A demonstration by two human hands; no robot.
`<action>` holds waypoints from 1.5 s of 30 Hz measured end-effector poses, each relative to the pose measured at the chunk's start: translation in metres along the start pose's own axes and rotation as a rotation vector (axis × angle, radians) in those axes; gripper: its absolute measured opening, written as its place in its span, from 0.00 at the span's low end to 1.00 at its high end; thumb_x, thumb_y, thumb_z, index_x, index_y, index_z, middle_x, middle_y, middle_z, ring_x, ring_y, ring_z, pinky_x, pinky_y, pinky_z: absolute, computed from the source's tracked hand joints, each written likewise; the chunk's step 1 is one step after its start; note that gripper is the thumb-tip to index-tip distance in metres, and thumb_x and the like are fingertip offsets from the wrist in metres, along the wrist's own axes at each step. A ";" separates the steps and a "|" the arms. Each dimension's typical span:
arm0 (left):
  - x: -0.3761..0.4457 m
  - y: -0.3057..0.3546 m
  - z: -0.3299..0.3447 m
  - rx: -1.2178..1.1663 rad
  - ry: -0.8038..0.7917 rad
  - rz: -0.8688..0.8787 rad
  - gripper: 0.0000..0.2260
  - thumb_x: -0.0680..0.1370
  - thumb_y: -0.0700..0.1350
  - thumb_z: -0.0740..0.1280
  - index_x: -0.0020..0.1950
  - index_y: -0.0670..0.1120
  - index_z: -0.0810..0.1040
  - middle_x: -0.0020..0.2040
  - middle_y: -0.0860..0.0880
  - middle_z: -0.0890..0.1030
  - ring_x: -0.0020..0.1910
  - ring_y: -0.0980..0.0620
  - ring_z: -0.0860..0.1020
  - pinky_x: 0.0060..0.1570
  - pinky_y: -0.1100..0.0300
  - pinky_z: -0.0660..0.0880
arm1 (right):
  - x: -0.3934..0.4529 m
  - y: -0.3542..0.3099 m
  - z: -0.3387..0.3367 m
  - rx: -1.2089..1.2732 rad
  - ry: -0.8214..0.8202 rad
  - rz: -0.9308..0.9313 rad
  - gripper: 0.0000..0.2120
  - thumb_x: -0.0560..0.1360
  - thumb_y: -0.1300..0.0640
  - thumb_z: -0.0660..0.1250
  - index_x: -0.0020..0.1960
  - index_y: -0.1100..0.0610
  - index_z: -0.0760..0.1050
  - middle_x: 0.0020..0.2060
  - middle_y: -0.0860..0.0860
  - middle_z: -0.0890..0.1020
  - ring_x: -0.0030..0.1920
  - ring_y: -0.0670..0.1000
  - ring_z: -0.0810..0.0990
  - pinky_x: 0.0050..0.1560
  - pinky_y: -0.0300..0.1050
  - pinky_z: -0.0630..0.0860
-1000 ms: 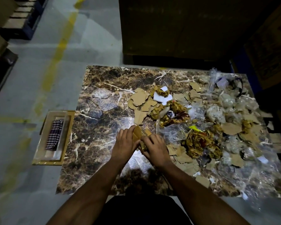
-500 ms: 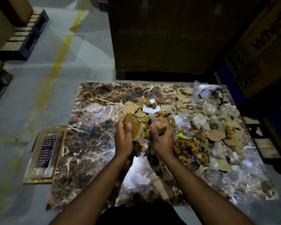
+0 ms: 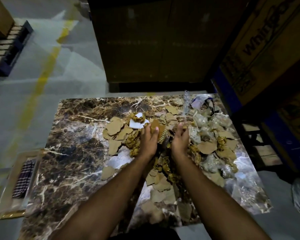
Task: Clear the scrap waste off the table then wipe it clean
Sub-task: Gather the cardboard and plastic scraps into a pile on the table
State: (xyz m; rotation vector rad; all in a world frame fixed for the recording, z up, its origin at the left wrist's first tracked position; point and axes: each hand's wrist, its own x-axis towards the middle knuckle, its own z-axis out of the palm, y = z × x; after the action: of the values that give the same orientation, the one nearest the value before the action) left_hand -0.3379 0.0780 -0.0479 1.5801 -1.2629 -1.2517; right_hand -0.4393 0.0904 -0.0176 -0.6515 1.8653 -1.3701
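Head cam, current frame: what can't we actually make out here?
- Right hand: motion-blurred; what it holds beyond a clear plastic strip is unclear.
- Table near edge: hidden by both forearms.
- Checked cloth in the tray: blurred and dim.
- Printed box: its lettering is cut off by the frame edge.

Only readable text: dark printed lettering on the large brown cardboard carton at upper right, running diagonally up its side, reads "Whirlpo", likely the Whirlpool brand, the end cut off by the frame edge. Smaller dark print lower on the same carton, too blurred to read. Faint pale line of print across the dark brown carton behind the table, illegible. No other labels, numbers or signs legible.
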 end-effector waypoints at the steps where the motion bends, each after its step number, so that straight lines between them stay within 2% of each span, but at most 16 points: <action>1: 0.003 -0.002 0.004 0.019 -0.006 -0.019 0.24 0.85 0.56 0.57 0.79 0.49 0.63 0.77 0.44 0.64 0.74 0.45 0.66 0.62 0.59 0.63 | 0.004 0.007 -0.002 -0.058 -0.014 -0.015 0.27 0.84 0.43 0.55 0.76 0.58 0.66 0.71 0.59 0.75 0.71 0.61 0.73 0.67 0.50 0.70; 5: 0.005 -0.017 0.016 0.159 -0.013 0.000 0.24 0.85 0.56 0.54 0.79 0.48 0.63 0.75 0.42 0.64 0.73 0.42 0.65 0.64 0.55 0.65 | 0.018 0.034 -0.007 -0.242 -0.137 -0.161 0.31 0.80 0.31 0.51 0.67 0.53 0.73 0.61 0.56 0.81 0.60 0.58 0.79 0.59 0.49 0.76; 7: 0.003 -0.026 0.019 0.191 0.028 0.052 0.23 0.85 0.55 0.54 0.78 0.48 0.64 0.71 0.42 0.64 0.70 0.42 0.66 0.68 0.50 0.67 | 0.019 0.041 -0.009 -0.311 -0.186 -0.250 0.26 0.81 0.34 0.53 0.63 0.51 0.76 0.60 0.53 0.80 0.60 0.55 0.77 0.60 0.50 0.75; 10: -0.003 -0.026 0.027 0.138 0.070 0.156 0.20 0.86 0.51 0.56 0.78 0.53 0.65 0.70 0.45 0.64 0.69 0.46 0.67 0.66 0.54 0.69 | 0.018 0.052 -0.011 -0.461 -0.228 -0.361 0.17 0.83 0.53 0.57 0.68 0.51 0.75 0.67 0.53 0.75 0.71 0.54 0.67 0.69 0.52 0.63; 13: -0.005 -0.020 0.034 0.126 0.019 0.319 0.20 0.85 0.48 0.55 0.74 0.67 0.66 0.75 0.49 0.64 0.74 0.50 0.66 0.69 0.54 0.66 | 0.020 0.067 -0.011 -0.572 -0.234 -0.312 0.23 0.81 0.49 0.55 0.74 0.50 0.70 0.74 0.50 0.70 0.78 0.54 0.59 0.77 0.54 0.51; 16: -0.011 -0.021 0.037 0.268 -0.100 0.344 0.18 0.83 0.53 0.55 0.71 0.68 0.71 0.77 0.54 0.65 0.75 0.49 0.61 0.70 0.51 0.61 | 0.027 0.095 -0.009 -0.757 -0.398 -0.294 0.24 0.82 0.41 0.55 0.76 0.47 0.66 0.76 0.48 0.68 0.79 0.51 0.58 0.77 0.42 0.35; 17: -0.013 -0.025 0.036 0.299 -0.125 0.360 0.18 0.83 0.57 0.55 0.71 0.67 0.71 0.77 0.54 0.65 0.75 0.50 0.61 0.70 0.52 0.60 | 0.030 0.106 -0.007 -0.734 -0.439 -0.272 0.26 0.82 0.39 0.54 0.76 0.47 0.65 0.75 0.49 0.69 0.79 0.52 0.60 0.78 0.41 0.36; 20: -0.012 -0.033 0.031 0.281 -0.160 0.351 0.22 0.79 0.67 0.57 0.73 0.67 0.70 0.78 0.56 0.64 0.76 0.53 0.61 0.71 0.51 0.61 | 0.034 0.104 -0.010 -0.549 -0.485 -0.179 0.29 0.80 0.36 0.56 0.76 0.50 0.66 0.74 0.51 0.71 0.76 0.53 0.66 0.79 0.53 0.57; 22: -0.009 -0.032 0.029 0.217 -0.140 0.264 0.23 0.77 0.69 0.59 0.72 0.68 0.70 0.78 0.55 0.63 0.76 0.54 0.62 0.71 0.50 0.64 | 0.035 0.082 -0.016 -0.337 -0.512 -0.091 0.23 0.83 0.48 0.61 0.77 0.50 0.65 0.74 0.51 0.72 0.73 0.52 0.70 0.74 0.50 0.67; 25: -0.010 -0.027 0.028 0.164 -0.119 0.205 0.25 0.76 0.70 0.58 0.72 0.67 0.71 0.77 0.54 0.64 0.74 0.55 0.63 0.69 0.52 0.67 | 0.040 0.056 -0.026 -0.107 -0.608 -0.001 0.27 0.84 0.63 0.59 0.81 0.52 0.58 0.75 0.48 0.66 0.75 0.49 0.67 0.73 0.44 0.68; 28: -0.008 -0.029 0.023 0.179 -0.120 0.221 0.24 0.76 0.71 0.58 0.72 0.69 0.69 0.77 0.53 0.64 0.74 0.54 0.64 0.67 0.53 0.68 | 0.039 0.042 -0.035 0.001 -0.596 0.052 0.30 0.79 0.56 0.57 0.81 0.54 0.57 0.76 0.51 0.68 0.74 0.49 0.67 0.68 0.37 0.68; 30: -0.009 -0.032 0.019 0.237 -0.159 0.234 0.23 0.76 0.70 0.60 0.71 0.72 0.66 0.77 0.54 0.63 0.74 0.53 0.62 0.66 0.53 0.67 | 0.042 0.039 -0.038 0.055 -0.521 0.107 0.34 0.73 0.51 0.54 0.80 0.51 0.60 0.74 0.50 0.72 0.73 0.50 0.68 0.71 0.46 0.65; 33: -0.013 -0.037 0.018 0.364 -0.198 0.261 0.23 0.78 0.67 0.63 0.73 0.71 0.65 0.79 0.54 0.60 0.76 0.51 0.58 0.68 0.50 0.65 | 0.045 0.040 -0.039 0.072 -0.506 0.080 0.29 0.77 0.47 0.52 0.79 0.47 0.63 0.71 0.48 0.75 0.73 0.53 0.68 0.76 0.58 0.58; 39: -0.012 -0.037 0.019 0.925 -0.216 0.425 0.25 0.79 0.66 0.61 0.75 0.67 0.61 0.80 0.50 0.59 0.78 0.44 0.57 0.73 0.40 0.61 | 0.044 0.008 -0.058 0.108 -0.440 0.057 0.36 0.70 0.33 0.61 0.74 0.49 0.70 0.74 0.44 0.69 0.75 0.52 0.66 0.73 0.59 0.63; 43: -0.013 -0.037 0.018 0.920 -0.237 0.406 0.23 0.80 0.65 0.61 0.74 0.68 0.63 0.80 0.50 0.58 0.78 0.43 0.57 0.73 0.39 0.60 | 0.028 0.011 -0.097 0.042 -0.369 -0.076 0.22 0.82 0.42 0.59 0.75 0.44 0.67 0.73 0.46 0.72 0.71 0.52 0.73 0.58 0.51 0.76; 45: -0.014 -0.039 0.018 0.935 -0.233 0.417 0.23 0.79 0.65 0.62 0.74 0.68 0.63 0.80 0.49 0.58 0.78 0.43 0.58 0.72 0.38 0.62 | 0.005 0.030 -0.125 -0.070 -0.291 -0.176 0.23 0.81 0.43 0.60 0.75 0.43 0.66 0.74 0.45 0.70 0.72 0.50 0.72 0.63 0.53 0.75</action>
State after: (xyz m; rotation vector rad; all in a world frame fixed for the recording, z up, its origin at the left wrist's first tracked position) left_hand -0.3461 0.1013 -0.0852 1.6273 -2.4055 -0.5862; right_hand -0.5405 0.1690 -0.0254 -1.0150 1.6585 -1.2455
